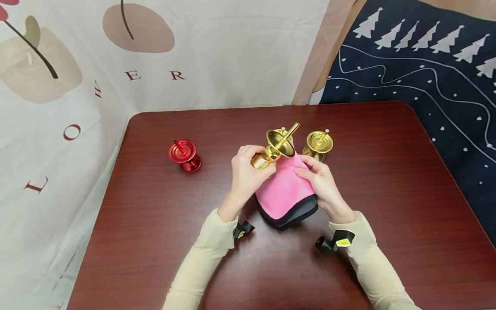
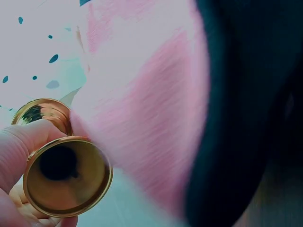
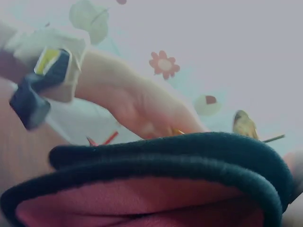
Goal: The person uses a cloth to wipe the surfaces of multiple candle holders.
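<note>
Tilted in my left hand (image 1: 248, 171) is a gold candle holder (image 1: 277, 144), gripped by its base with the spike and dish pointing up and to the right. The left wrist view shows the hollow underside of the candle holder (image 2: 90, 191), with the thumb over its stem side. My right hand (image 1: 324, 189) holds a pink cloth pouch with a black hem (image 1: 284, 193), pinching its upper right side. The far end of the pouch lies against the candle holder. In the right wrist view, the open mouth of the pouch (image 3: 180, 153) faces the camera.
A second gold candle holder (image 1: 319, 141) stands behind my right hand. Another gold one (image 1: 289, 133) is mostly hidden behind the held one. A red candle holder (image 1: 190, 165) stands at the left of the brown table (image 1: 155, 224). Printed curtains (image 1: 240, 64) border the table's back and left.
</note>
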Available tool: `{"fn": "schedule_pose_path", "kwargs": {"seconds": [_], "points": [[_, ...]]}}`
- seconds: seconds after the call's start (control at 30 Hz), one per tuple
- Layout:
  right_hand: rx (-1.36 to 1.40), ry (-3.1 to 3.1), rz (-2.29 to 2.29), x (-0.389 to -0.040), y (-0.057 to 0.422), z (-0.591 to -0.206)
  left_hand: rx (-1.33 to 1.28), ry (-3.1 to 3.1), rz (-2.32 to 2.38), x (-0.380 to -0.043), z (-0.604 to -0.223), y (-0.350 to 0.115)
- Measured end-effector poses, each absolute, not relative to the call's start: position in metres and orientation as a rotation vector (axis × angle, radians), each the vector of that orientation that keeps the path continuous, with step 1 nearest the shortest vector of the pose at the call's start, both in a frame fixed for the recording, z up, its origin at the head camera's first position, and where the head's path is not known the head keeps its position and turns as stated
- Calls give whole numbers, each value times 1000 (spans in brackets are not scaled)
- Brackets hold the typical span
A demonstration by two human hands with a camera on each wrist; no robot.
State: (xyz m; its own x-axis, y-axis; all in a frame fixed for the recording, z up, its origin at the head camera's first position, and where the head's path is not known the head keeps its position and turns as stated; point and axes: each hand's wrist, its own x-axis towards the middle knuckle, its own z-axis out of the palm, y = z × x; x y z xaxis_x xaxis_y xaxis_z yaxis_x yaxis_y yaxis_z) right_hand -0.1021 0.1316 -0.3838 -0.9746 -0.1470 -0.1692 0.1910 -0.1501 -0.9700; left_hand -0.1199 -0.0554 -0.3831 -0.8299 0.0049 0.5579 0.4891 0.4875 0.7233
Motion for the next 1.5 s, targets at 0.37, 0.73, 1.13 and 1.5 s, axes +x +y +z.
{"fn": "schedule_pose_path", "kwargs": {"seconds": [0.37,0.73,1.13,1.5], "points": [[121,1630,-2339,-102,122,-384,-378,-2310,-1303,-119,-382,-45],[196,1457,-2363,-103,134,-383,-795,-2477,-1334,-118,-374,-58],[173,1273,-2490,-101,136,-379,-764,-2321,-1660,-120,-376,-59],[220,1657,-2486,-95,124,-378,-377,-2081,-1958,-114,-383,-43]]}}
